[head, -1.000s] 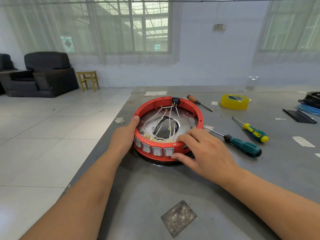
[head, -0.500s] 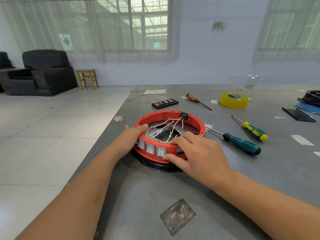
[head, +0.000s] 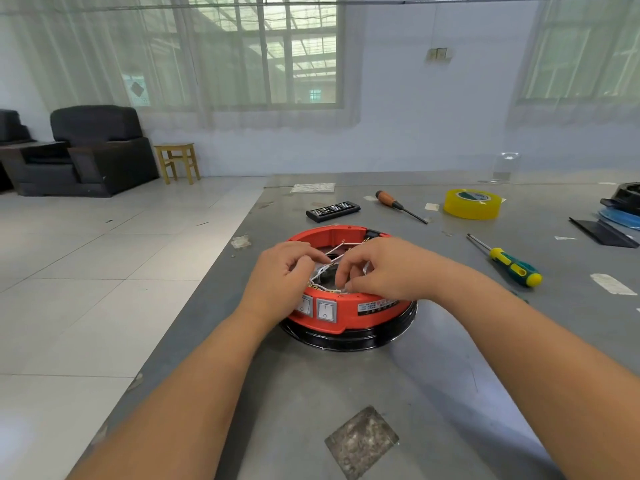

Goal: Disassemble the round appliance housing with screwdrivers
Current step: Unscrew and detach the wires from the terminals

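The round red housing [head: 349, 311] sits on its black base ring [head: 346, 339] on the grey table, with white rocker switches facing me. Both hands are over its open top. My left hand [head: 278, 277] has curled fingers that pinch a white wire [head: 332, 251] inside the ring. My right hand [head: 384, 268] reaches down with bent fingers and pinches wiring at the near inner rim. A wooden-handled screwdriver [head: 391, 200] and a yellow-green screwdriver [head: 512, 266] lie on the table beyond. My hands hide most of the interior.
A black bit case [head: 332, 210] lies just behind the housing and a yellow tape roll [head: 472, 202] stands at the back right. Black and blue parts [head: 620, 216] sit at the right edge. The table's left edge runs close to the housing, above a tiled floor.
The housing has been turned so fewer switches face me. Both hands left the outer rim and moved over the open top onto the wires.
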